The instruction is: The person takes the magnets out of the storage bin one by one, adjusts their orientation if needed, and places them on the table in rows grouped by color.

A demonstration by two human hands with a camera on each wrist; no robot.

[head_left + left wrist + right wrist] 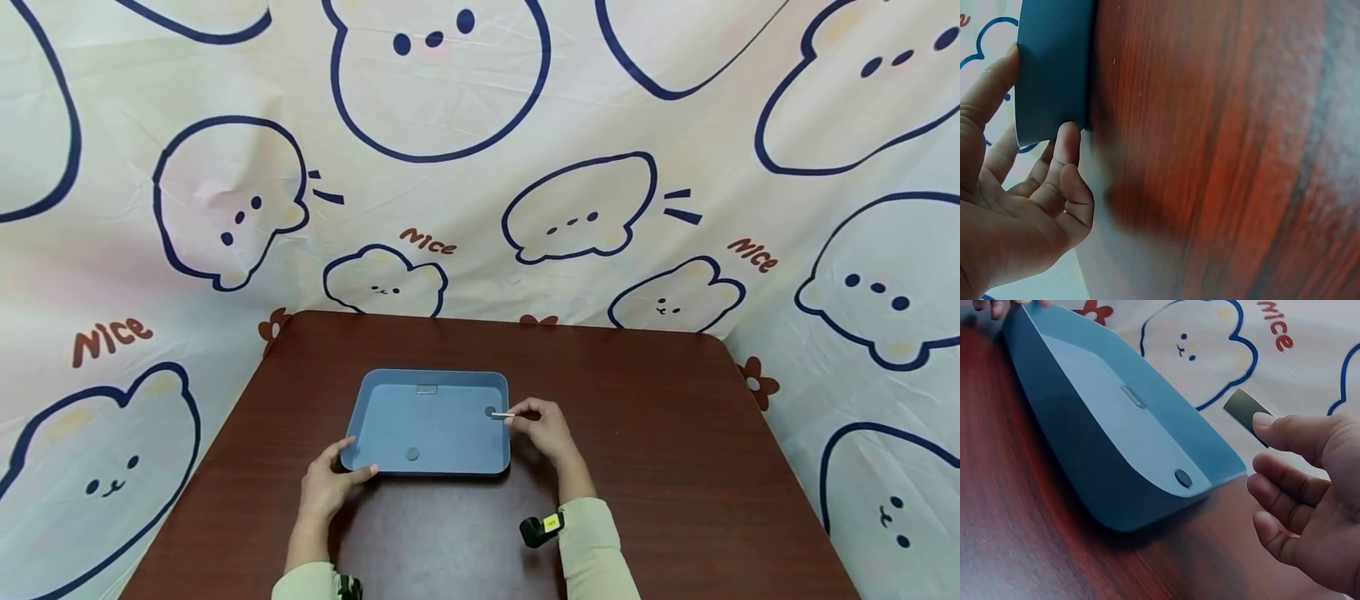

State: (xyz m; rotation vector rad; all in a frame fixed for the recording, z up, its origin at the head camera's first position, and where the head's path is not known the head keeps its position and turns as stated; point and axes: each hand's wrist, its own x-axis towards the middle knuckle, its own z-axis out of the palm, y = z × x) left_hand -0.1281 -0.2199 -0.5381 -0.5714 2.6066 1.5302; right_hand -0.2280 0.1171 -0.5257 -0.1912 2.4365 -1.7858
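Note:
A blue rectangular tray (450, 425) lies on the table, and my left hand (326, 483) holds it by the near left corner. In the left wrist view, fingers of the left hand (1029, 219) touch the tray wall (1054, 69). Above the tray's right rim, my right hand (546, 429) pinches a small flat rectangular piece (1244, 412), greyish and shiny, between thumb and fingers. Just beneath that piece, a dark round disc (490, 411) rests on the tray floor. Another grey disc (412, 454) lies near the front wall. A small silvery rectangular piece (426, 389) sits by the back wall.
The brown wooden table (645, 467) extends around the tray on all sides. Behind it and at both sides hangs a cream cloth (472, 192) printed with cartoon bears. A black wrist camera (542, 529) is strapped at the right sleeve.

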